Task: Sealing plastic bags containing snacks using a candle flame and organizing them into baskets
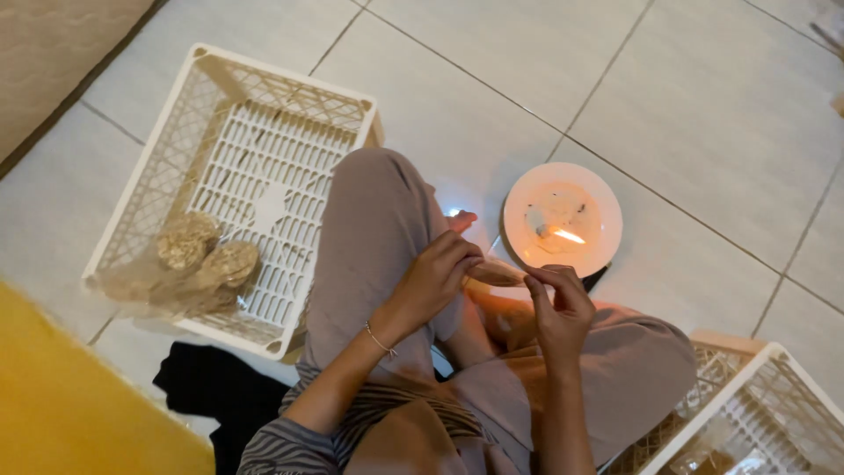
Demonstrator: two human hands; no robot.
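Packet position: small flat packet (494,273) sits between the two hands, above the person's lap, its left end in the left hand (432,283) and its right end at the fingertips of the right hand (559,308).
Left hand: fingers curled and closed over the packet's left end, thumb side turned toward the plate; a thin bracelet (380,340) circles the wrist.
Right hand: thumb and forefinger pressed together, pinching the packet's right edge; the other fingers are folded loosely behind.
Packet look: pale tan, thin and elongated, slightly glossy like clear wrapping over something beige; its contents are too small to make out.
Flame: small candle (557,233) burns on a round white plate (600,200) on the tiled floor (703,105), just beyond the packet and the hands; the flame's glow tints the plate orange.
Left crate: white slatted plastic crate (220,88) lies on the floor to the person's left, well apart from the hands, holding a few bagged, round, brownish pieces (207,255) in its near corner.
Right crate: second white crate (765,396) sits at the lower right, beside the person's knee, partly cut off by the frame.
Posture: person sits cross-legged in grey-brown trousers (369,220), a dark cloth (207,387) on the floor by the left hip.
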